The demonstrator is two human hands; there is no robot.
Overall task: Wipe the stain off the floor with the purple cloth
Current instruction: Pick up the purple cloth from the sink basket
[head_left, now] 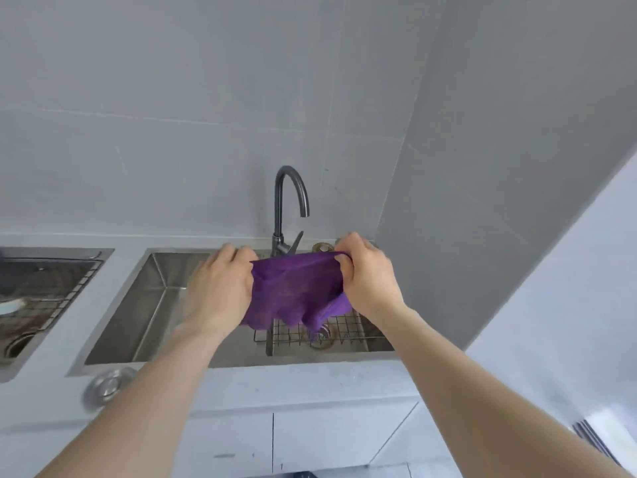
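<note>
Two hands hold one purple cloth above one of two steel sinks, near the single dark faucet. The left hand and right hand each have fingers curled closed, pinching an upper corner; the cloth hangs stretched between them, over a wire rack.

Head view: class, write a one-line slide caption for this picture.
Both hands, left hand and right hand, stretch the purple cloth over the steel sink below the faucet.
</note>
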